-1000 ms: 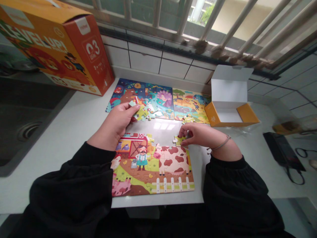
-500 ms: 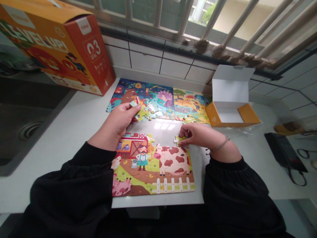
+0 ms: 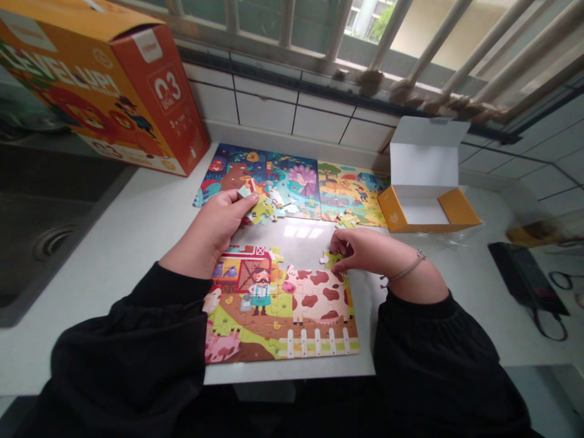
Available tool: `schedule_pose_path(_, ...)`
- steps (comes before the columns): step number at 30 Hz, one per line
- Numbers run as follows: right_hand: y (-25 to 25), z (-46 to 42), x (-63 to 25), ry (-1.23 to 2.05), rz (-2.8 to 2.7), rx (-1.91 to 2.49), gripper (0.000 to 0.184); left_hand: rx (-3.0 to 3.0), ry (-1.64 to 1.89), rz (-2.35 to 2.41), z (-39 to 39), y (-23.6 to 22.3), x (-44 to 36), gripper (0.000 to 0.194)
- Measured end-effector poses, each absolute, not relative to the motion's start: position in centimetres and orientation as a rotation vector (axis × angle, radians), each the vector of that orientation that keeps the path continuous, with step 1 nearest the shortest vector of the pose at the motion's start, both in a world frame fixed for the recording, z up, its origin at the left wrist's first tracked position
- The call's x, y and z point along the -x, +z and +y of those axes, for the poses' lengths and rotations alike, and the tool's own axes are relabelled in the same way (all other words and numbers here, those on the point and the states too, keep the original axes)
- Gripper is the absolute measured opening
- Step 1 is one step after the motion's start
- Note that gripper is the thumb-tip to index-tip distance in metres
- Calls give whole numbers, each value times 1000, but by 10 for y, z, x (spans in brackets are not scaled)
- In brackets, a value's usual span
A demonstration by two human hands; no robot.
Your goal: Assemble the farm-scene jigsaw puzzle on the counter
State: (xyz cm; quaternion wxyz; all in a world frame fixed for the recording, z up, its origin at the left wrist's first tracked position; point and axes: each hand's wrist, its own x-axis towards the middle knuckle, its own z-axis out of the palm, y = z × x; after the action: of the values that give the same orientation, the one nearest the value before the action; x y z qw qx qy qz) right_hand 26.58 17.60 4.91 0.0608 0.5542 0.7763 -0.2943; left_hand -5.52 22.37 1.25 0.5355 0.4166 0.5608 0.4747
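A farm jigsaw [image 3: 292,310] with a barn, a farmer and a spotted cow lies on the white counter in front of me; its top middle is open. My right hand [image 3: 365,249] pinches a green puzzle piece [image 3: 331,259] at the puzzle's upper right corner, above the cow. My left hand [image 3: 210,234] rests at the puzzle's upper left, its fingers curled and its thumb on a heap of loose pieces [image 3: 264,210].
Two finished puzzles, blue [image 3: 264,170] and yellow [image 3: 349,194], lie along the tiled wall. A big orange box [image 3: 100,85] stands back left, an open small orange box [image 3: 426,201] back right. A sink [image 3: 41,237] is left. Black glasses case [image 3: 520,274] and scissors [image 3: 559,280] lie right.
The view has shifted slightly. Both hands stay almost where they were; the right hand has pressed its piece a little closer to the puzzle's corner.
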Motion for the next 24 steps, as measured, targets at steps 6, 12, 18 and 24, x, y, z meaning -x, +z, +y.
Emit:
schedule_pose_path(6,56,175,-275,-1042,2328,-1645,27,-986,1130,1319,223,11,56,30)
schedule_pose_path(12,54,177,-275,-992,2373,-1675,23,-990,1120,1328,224,12,56,31)
schedule_pose_path(18,37,176,-231,-936,2897,-2124,37,-1148,949,1220,213,20,52,42)
schedule_pose_path(24,15,166,-186,-1489,2948,-2033,53,-1220,739,890,195,33,38,44)
